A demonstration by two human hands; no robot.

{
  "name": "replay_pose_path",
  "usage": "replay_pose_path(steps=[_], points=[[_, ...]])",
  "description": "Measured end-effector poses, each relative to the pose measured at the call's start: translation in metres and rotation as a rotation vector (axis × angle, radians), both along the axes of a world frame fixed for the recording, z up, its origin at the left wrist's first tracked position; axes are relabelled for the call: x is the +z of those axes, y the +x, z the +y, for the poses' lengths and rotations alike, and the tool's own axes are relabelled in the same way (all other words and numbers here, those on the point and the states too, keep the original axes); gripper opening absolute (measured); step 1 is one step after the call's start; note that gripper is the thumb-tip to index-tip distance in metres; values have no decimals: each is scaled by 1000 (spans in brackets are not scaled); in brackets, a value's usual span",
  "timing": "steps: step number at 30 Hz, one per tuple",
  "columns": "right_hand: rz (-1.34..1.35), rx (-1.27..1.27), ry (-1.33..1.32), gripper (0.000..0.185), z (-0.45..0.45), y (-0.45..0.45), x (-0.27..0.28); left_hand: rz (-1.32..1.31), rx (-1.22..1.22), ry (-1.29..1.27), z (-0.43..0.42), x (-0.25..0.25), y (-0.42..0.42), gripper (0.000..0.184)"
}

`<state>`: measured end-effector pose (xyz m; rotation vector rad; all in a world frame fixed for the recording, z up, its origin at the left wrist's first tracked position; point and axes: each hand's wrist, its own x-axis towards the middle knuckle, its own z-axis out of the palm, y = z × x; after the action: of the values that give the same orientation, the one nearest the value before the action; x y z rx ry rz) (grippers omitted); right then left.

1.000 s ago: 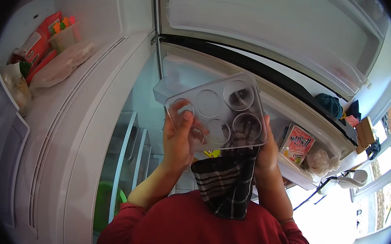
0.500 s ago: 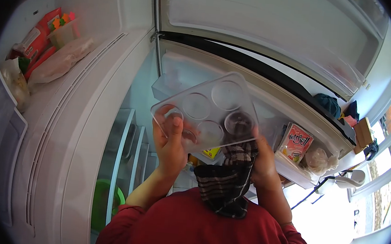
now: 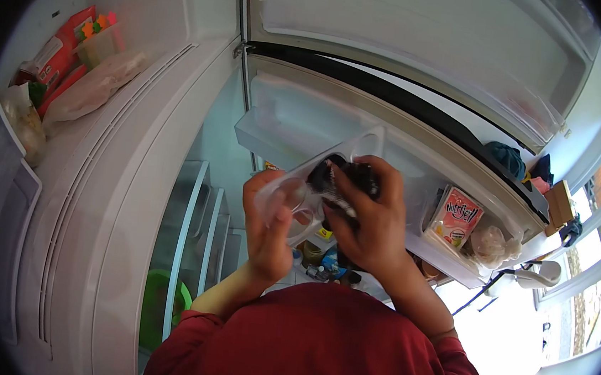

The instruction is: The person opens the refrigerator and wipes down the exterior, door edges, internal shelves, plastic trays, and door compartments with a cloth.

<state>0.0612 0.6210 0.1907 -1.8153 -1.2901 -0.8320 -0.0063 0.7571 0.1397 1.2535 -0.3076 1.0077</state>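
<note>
My left hand [image 3: 268,227] grips the lower left end of a clear plastic egg tray [image 3: 369,142] with round hollows. The tray is tilted, its upper corner pointing away from me. My right hand [image 3: 376,219] holds a bunched dark checked cloth [image 3: 340,180] against the tray, fingers pressed into its hollows. Behind the tray is a white door shelf [image 3: 269,138] of the open fridge. A red Nutrijell packet [image 3: 456,217] and a knotted plastic bag [image 3: 493,246] sit in the door bin to the right.
The open freezer door [image 3: 415,26] spans the top. Freezer items at the left include a wrapped pack [image 3: 94,91] and a small tub [image 3: 102,45]. Below are glass shelves [image 3: 190,228] and a green bowl [image 3: 161,307]. Bottles and jars [image 3: 326,261] show beneath my hands.
The cloth, which hung down from my right hand, is now bunched up against the tray. My right hand has moved up and left onto the tray, which has tilted more steeply.
</note>
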Motion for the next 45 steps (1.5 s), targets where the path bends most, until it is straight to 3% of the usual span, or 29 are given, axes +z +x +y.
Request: replay_pose_path(steps=[2, 6, 15, 17, 19, 21, 24, 25, 28, 29, 31, 34, 37, 39, 42, 45], points=[[22, -86, -50, 52, 8, -3, -3, -16, 25, 107, 3, 1, -3, 40], [57, -36, -57, 48, 2, -3, -2, -20, -18, 95, 6, 5, -5, 41], [279, 438, -4, 33, -27, 22, -6, 5, 25, -15, 8, 9, -1, 41], [238, 368, 371, 33, -32, 23, -7, -2, 22, -37, 13, 8, -3, 40], [808, 415, 841, 35, -37, 7, 5, 69, -140, -139, 26, 3, -8, 38], [876, 372, 804, 37, -48, 12, 18, 87, -186, -186, 33, 5, -8, 37], [1439, 734, 452, 39, -56, 33, 8, 142, -292, -248, 28, 7, -5, 36], [1441, 732, 450, 39, -51, 37, -10, 174, -352, -259, 23, 8, -3, 35], [1143, 370, 294, 43, -38, 35, -43, 226, -447, -300, 11, 14, -3, 35], [1401, 565, 332, 52, -36, 34, -44, 224, -443, -302, 9, 13, -1, 35], [1649, 770, 362, 61, -30, 33, -39, 208, -398, -253, 10, 12, 1, 36], [1691, 832, 375, 60, -28, 25, -24, 235, -375, -240, 10, 11, 3, 35], [1489, 695, 201, 50, -20, 20, -24, 213, -375, -160, 9, 13, 0, 35], [1493, 930, 357, 45, -13, 17, -27, 207, -364, -159, 9, 15, -1, 36], [1504, 948, 244, 49, -18, 17, -21, 218, -340, -176, 10, 18, 0, 37], [1379, 817, 228, 50, -19, 20, -33, 246, -317, -178, 9, 18, -2, 37]])
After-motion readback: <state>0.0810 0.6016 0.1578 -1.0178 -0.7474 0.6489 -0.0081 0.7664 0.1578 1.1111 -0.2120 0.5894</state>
